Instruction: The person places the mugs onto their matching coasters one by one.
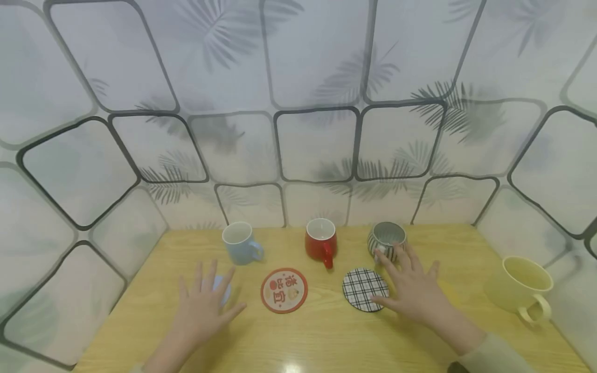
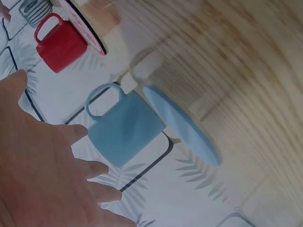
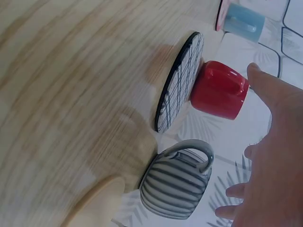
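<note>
My left hand is spread above a blue coaster, partly covering it in the head view; the blue mug stands behind. My right hand, fingers spread, hovers near the checkered coaster and the grey striped mug, with fingertips overlapping both in the head view. The right wrist view shows a gap between that hand and the striped mug. Between the hands lie a red-rimmed coaster and, behind it to the right, a red mug. Neither hand holds anything.
A large yellow mug stands at the right edge of the wooden table. A yellow coaster is partly hidden behind my right hand. Patterned walls enclose the table's back and sides.
</note>
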The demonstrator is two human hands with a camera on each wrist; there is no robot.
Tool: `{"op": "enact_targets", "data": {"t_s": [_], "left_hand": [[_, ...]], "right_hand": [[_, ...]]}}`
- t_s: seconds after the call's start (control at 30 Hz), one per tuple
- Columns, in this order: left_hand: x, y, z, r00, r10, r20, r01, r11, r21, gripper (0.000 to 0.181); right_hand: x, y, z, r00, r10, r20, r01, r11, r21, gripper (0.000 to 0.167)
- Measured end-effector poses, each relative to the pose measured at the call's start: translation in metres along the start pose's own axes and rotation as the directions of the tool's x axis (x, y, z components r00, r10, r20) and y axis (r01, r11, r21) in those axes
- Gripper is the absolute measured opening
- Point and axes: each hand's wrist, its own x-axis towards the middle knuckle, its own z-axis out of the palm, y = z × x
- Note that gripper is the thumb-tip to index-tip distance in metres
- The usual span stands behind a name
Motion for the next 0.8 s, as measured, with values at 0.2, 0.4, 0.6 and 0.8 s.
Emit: {"op": "enact_targets", "data": {"t_s": [0.2, 0.4, 0.6, 0.8], "left_hand": [[-0.001, -0.004, 0.001, 1.000, -0.002, -0.019, 0.002, 1.000, 0.004, 0.081], [-0.003, -0.010, 0.003, 0.999, -0.005, -0.032, 0.005, 1.000, -0.005, 0.080], [-0.006, -0.019, 0.008, 0.999, -0.023, -0.044, 0.023, 1.000, -0.010, 0.078], [-0.010, -0.027, 0.013, 0.998, -0.046, -0.040, 0.046, 0.999, -0.020, 0.078]], "right_hand": [[0.008, -0.007, 0.001, 0.999, -0.040, -0.033, 0.039, 0.999, -0.028, 0.101], [0.017, -0.015, 0.003, 0.996, -0.075, -0.043, 0.072, 0.996, -0.054, 0.104], [0.024, -0.025, 0.006, 0.993, -0.097, -0.067, 0.093, 0.994, -0.059, 0.102], [0.030, -0.036, 0.007, 0.994, -0.096, -0.051, 0.095, 0.995, -0.024, 0.100]]}}
